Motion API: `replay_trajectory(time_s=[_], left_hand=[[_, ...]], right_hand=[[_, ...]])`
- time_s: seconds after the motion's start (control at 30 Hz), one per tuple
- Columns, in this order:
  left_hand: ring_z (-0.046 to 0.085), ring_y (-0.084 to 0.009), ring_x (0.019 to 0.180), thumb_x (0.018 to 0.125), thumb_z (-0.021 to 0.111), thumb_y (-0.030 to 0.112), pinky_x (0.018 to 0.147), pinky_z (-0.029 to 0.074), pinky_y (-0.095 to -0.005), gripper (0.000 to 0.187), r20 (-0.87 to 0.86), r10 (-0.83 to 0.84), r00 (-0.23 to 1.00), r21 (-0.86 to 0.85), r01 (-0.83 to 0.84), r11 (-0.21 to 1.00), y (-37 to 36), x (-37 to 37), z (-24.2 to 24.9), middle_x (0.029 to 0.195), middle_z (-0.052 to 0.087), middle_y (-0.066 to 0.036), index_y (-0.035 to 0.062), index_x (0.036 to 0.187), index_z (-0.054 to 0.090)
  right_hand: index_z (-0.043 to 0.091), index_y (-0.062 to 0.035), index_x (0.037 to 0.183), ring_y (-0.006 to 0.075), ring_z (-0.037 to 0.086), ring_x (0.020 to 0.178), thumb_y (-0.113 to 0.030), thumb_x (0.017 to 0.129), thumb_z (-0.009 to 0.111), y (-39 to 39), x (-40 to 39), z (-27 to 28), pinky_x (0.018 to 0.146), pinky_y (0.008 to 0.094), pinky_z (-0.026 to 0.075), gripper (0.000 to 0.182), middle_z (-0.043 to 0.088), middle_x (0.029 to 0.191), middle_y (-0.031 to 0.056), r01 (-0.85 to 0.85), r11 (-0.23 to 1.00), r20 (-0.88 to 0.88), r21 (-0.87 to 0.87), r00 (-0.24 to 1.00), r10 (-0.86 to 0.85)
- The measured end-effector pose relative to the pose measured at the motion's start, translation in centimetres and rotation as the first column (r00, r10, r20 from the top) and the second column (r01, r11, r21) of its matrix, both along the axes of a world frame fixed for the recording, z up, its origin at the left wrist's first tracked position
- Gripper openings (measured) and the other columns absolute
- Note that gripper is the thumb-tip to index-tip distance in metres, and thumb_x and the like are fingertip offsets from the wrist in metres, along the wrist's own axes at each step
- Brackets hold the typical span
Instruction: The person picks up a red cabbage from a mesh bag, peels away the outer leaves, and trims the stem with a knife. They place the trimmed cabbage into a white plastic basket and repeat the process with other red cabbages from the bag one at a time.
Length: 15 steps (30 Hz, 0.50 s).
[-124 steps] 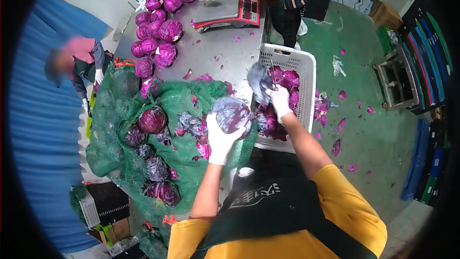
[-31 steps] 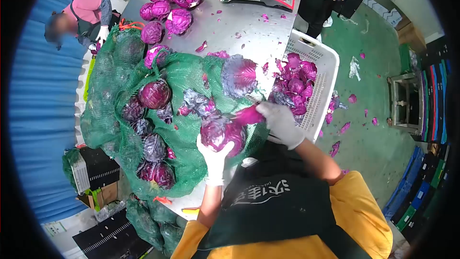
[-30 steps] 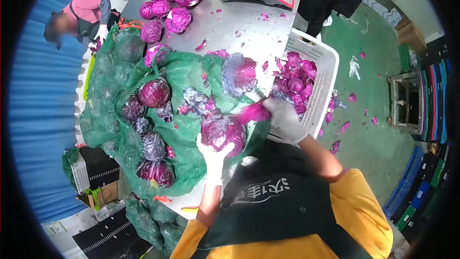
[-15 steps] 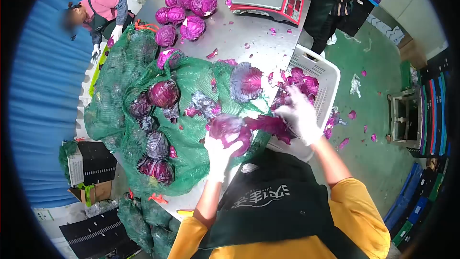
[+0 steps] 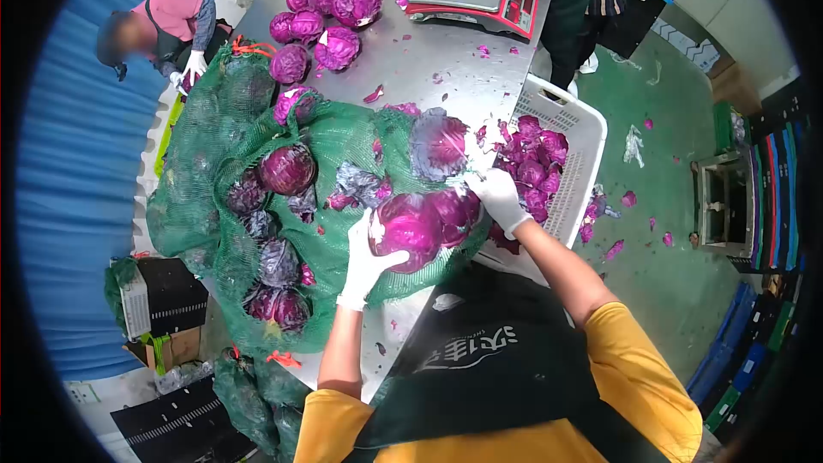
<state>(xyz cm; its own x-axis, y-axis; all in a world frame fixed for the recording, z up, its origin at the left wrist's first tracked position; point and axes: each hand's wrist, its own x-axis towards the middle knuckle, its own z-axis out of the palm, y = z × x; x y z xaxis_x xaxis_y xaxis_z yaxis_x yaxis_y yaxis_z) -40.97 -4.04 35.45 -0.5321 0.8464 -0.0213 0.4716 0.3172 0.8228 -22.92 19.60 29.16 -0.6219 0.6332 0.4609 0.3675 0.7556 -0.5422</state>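
Observation:
My gloved left hand [image 5: 367,259] grips a red cabbage [image 5: 410,233] from its left side, thumb across the front, above the green mesh bag [image 5: 343,313]. A broad outer leaf [image 5: 454,213] stands away from the cabbage's right side. My gloved right hand [image 5: 499,197] is closed at that leaf's upper right edge; its fingertips are partly blurred. Just beyond lies a loose, bluish-purple leaf [image 5: 439,146] on the mesh. At the right, a white plastic crate [image 5: 585,133] holds many torn purple leaves [image 5: 533,154].
More cabbages [image 5: 287,170] lie on the mesh at left, and peeled ones [image 5: 336,48] sit at the table's far end. A red scale [image 5: 519,2] stands on the metal table [image 5: 411,64]. One co-worker [image 5: 171,21] bends at far left; another [image 5: 576,17] stands behind the scale.
My right hand has moved left, from over the crate to the cabbage. The leaf that dangled toward the crate has left the cabbage's side. The left co-worker has shifted slightly.

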Motion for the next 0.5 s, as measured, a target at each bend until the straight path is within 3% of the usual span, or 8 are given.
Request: replay_trajectory(time_s=[0.1, 0.17, 0.23, 0.27, 0.3, 0.4, 0.43, 0.5], left_hand=[[0.046, -0.0262, 0.115, 0.057, 0.089, 0.026, 0.100, 0.039, -0.0394, 0.106, 0.075, -0.029, 0.997, -0.022, 0.031, 0.999, -0.8, -0.8, 0.3, 0.117, 0.046, -0.011, 0.0001, 0.141, 0.031], [0.047, -0.0260, 0.114, 0.057, 0.089, 0.022, 0.101, 0.038, -0.0383, 0.103, 0.081, -0.031, 0.996, -0.015, 0.032, 0.999, -1.3, -1.0, -0.1, 0.118, 0.046, -0.011, 0.0005, 0.141, 0.033], [0.046, -0.0256, 0.117, 0.057, 0.089, 0.018, 0.103, 0.037, -0.0378, 0.103, 0.337, 0.132, 0.932, 0.006, -0.142, 0.990, -1.4, -0.8, 0.7, 0.121, 0.046, -0.011, 0.0009, 0.141, 0.032], [0.043, -0.0268, 0.121, 0.062, 0.085, 0.018, 0.106, 0.034, -0.0381, 0.099, 0.472, 0.181, 0.863, -0.014, -0.198, 0.980, -1.6, -0.4, 2.2, 0.127, 0.043, -0.015, 0.0017, 0.143, 0.030], [0.043, -0.0268, 0.121, 0.062, 0.085, 0.018, 0.106, 0.034, -0.0381, 0.099, 0.469, 0.176, 0.865, -0.011, -0.194, 0.981, -1.7, -0.7, 1.7, 0.127, 0.043, -0.015, 0.0017, 0.143, 0.030], [0.035, -0.0333, 0.130, 0.067, 0.081, 0.031, 0.108, 0.031, -0.0402, 0.103, 0.237, 0.251, 0.939, -0.054, -0.245, 0.968, -0.3, 1.4, 2.5, 0.138, 0.034, -0.024, -0.0038, 0.144, 0.023], [0.032, -0.0354, 0.132, 0.061, 0.084, 0.037, 0.108, 0.031, -0.0401, 0.111, -0.138, 0.164, 0.977, -0.150, -0.185, 0.971, 1.3, 2.3, 4.3, 0.141, 0.030, -0.027, -0.0067, 0.142, 0.022], [0.037, -0.0356, 0.129, 0.058, 0.085, 0.042, 0.106, 0.034, -0.0397, 0.113, -0.092, 0.190, 0.978, -0.129, -0.201, 0.971, 2.0, 2.7, 3.6, 0.139, 0.033, -0.027, -0.0066, 0.141, 0.025]], right_hand=[[0.063, -0.0042, 0.070, 0.0258, 0.059, 0.054, -0.017, 0.084, 0.061, -0.8, 0.7, -0.7, 0.049, 0.0356, 0.046, 0.020, 0.057, 0.059, 0.0113, -0.033, 0.976, -0.088, -0.214, 0.996, 0.014], [0.062, -0.0011, 0.066, 0.0261, 0.059, 0.052, -0.015, 0.086, 0.060, -1.2, 0.8, 2.3, 0.049, 0.0356, 0.045, 0.025, 0.057, 0.055, 0.0129, 0.008, 0.634, -0.087, -0.773, 0.989, -0.119], [0.062, -0.0035, 0.072, 0.0239, 0.060, 0.056, -0.010, 0.081, 0.061, -1.9, 0.7, 4.5, 0.051, 0.0348, 0.046, 0.012, 0.058, 0.060, 0.0115, -0.030, 0.669, -0.058, -0.742, 0.998, -0.019], [0.062, -0.0053, 0.075, 0.0232, 0.060, 0.058, -0.009, 0.078, 0.061, -2.6, 0.2, 6.0, 0.052, 0.0344, 0.046, 0.004, 0.057, 0.063, 0.0103, -0.095, 0.927, -0.064, -0.362, 0.995, 0.077], [0.062, -0.0072, 0.079, 0.0224, 0.060, 0.060, -0.007, 0.074, 0.061, -3.4, -0.4, 7.3, 0.053, 0.0340, 0.047, 0.005, 0.056, 0.067, 0.0090, -0.157, 0.983, -0.029, 0.094, 0.987, 0.161], [0.060, -0.0133, 0.084, 0.0222, 0.058, 0.066, -0.010, 0.072, 0.059, -6.0, -2.2, 8.9, 0.054, 0.0347, 0.047, 0.013, 0.052, 0.072, 0.0055, -0.183, 0.980, 0.039, 0.083, 0.983, 0.181], [0.060, -0.0140, 0.086, 0.0220, 0.058, 0.067, -0.011, 0.073, 0.059, -6.4, -2.6, 8.9, 0.054, 0.0352, 0.048, 0.014, 0.052, 0.072, 0.0055, -0.181, 0.974, 0.011, 0.133, 0.983, 0.181], [0.061, -0.0126, 0.088, 0.0222, 0.058, 0.067, -0.008, 0.072, 0.060, -5.5, -2.6, 10.4, 0.055, 0.0359, 0.047, 0.017, 0.051, 0.071, 0.0059, -0.208, 0.977, 0.007, 0.055, 0.978, 0.208]])
